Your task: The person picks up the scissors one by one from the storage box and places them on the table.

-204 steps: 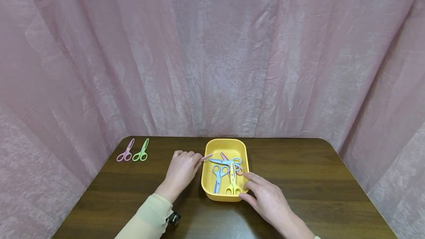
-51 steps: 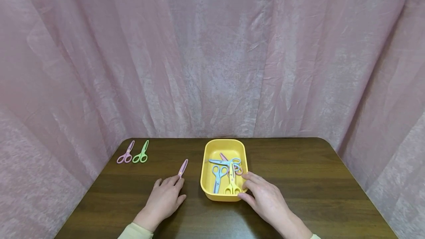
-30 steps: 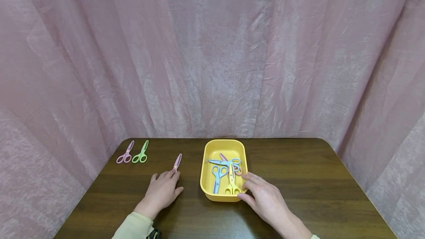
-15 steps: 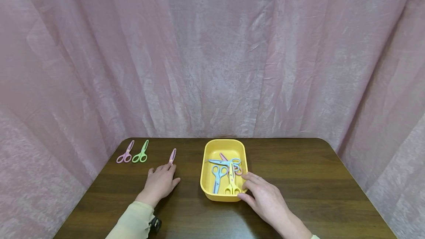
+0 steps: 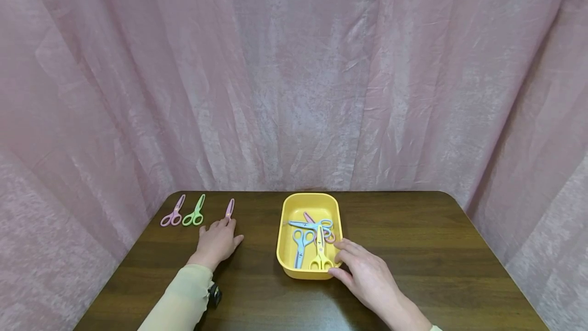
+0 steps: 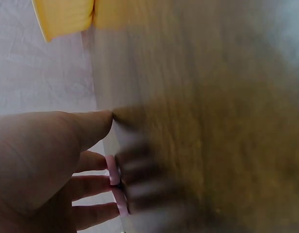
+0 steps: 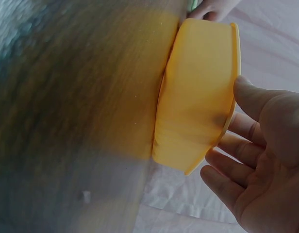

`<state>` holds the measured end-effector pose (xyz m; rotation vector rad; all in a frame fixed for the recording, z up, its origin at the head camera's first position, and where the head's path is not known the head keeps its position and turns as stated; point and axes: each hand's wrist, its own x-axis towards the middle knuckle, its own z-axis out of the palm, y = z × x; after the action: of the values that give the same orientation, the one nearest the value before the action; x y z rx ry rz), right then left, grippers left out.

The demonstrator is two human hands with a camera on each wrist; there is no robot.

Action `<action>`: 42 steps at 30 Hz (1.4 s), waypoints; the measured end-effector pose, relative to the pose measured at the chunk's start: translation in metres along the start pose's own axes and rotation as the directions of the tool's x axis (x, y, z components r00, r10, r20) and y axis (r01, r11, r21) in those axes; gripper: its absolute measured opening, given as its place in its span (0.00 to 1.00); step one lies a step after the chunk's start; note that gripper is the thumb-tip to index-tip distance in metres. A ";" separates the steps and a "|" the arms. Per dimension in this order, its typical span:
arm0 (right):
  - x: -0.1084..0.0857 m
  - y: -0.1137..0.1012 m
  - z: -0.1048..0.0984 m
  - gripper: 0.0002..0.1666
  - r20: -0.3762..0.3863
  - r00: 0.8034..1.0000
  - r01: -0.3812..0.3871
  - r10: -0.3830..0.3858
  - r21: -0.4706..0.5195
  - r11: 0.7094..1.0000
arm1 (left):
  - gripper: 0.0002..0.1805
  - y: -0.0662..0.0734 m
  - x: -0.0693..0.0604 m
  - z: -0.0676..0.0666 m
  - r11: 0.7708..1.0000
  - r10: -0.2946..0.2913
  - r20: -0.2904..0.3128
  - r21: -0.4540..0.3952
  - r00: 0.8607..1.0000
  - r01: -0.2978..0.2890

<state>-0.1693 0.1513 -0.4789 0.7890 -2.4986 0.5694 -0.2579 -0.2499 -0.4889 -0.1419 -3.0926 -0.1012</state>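
In the head view my left hand (image 5: 215,241) lies low over the table, fingers extended onto the handles of a pair of purple scissors (image 5: 230,208). Its blades point to the back edge; the left wrist view shows fingertips against the pink-purple handle loops (image 6: 112,170). At the near right corner of a yellow bin (image 5: 305,274), my right hand (image 5: 367,269) holds the rim between thumb and fingers. Inside lie blue scissors (image 5: 299,257), a second blue pair (image 5: 303,225) across pink scissors (image 5: 309,216), and yellow scissors (image 5: 321,254).
Purple scissors (image 5: 176,212) and green scissors (image 5: 196,211) lie side by side at the far left of the dark wooden table (image 5: 404,229), blades toward the back. A pink curtain (image 5: 303,75) hangs behind the table's back edge.
The left hand has brought purple scissors from the bin to the table, then slid them away and leftward toward the other two pairs. The right hand stays at the bin's corner.
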 end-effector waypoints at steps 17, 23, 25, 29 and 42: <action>0.000 0.000 -0.001 0.16 -0.004 1.000 -0.002 0.002 0.002 1.000 | 0.34 -0.014 0.018 0.002 0.999 -0.051 0.030 -0.010 0.998 0.052; 0.000 0.000 -0.001 0.16 0.001 1.000 -0.004 0.004 0.001 1.000 | 0.33 -0.021 0.024 0.005 0.998 -0.061 0.033 0.006 0.998 0.061; 0.000 0.000 -0.001 0.16 0.002 1.000 -0.002 0.002 0.006 1.000 | 0.33 -0.022 0.025 0.005 0.998 -0.065 0.032 0.009 0.997 0.064; 0.000 0.000 -0.001 0.16 0.001 1.000 0.000 0.000 0.009 1.000 | 0.33 -0.023 0.027 0.005 0.997 -0.077 0.032 0.003 0.997 0.077; 0.000 0.000 0.000 0.16 0.008 1.000 -0.005 0.004 0.007 1.000 | 0.35 -0.029 0.033 0.009 0.996 -0.091 0.053 -0.012 0.994 0.092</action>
<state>-0.1689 0.1514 -0.4789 0.7901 -2.5077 0.5780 -0.2937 -0.2750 -0.4982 -0.0034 -3.1509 -0.1248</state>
